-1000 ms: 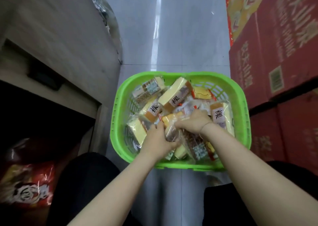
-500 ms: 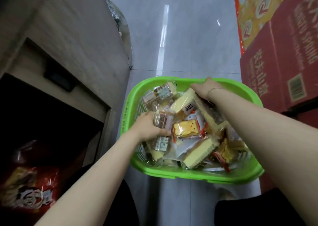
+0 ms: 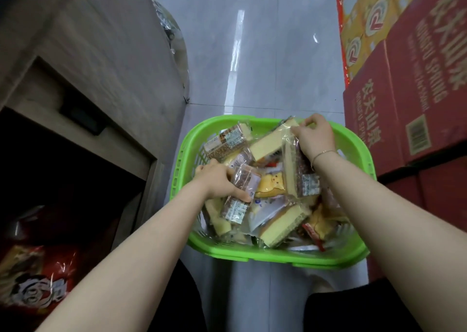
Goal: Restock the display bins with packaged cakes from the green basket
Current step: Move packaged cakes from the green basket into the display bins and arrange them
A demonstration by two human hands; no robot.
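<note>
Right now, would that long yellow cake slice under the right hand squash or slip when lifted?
Probably squashy: the cake slice looks like soft sponge. Its glossy clear wrapper may slip, so the right hand pinching the film seems sensible. Likely light for its size.

Shop aisle, likely a small grocery. Grey tiled floor (image 3: 265,66) ran between a wood-look display unit (image 3: 101,61) and stacked red drink cartons (image 3: 414,99) with barcodes. Red snack bags (image 3: 38,281) sat on a low shelf. Green basket (image 3: 278,257) held wrapped, labelled cakes (image 3: 280,226).
</note>
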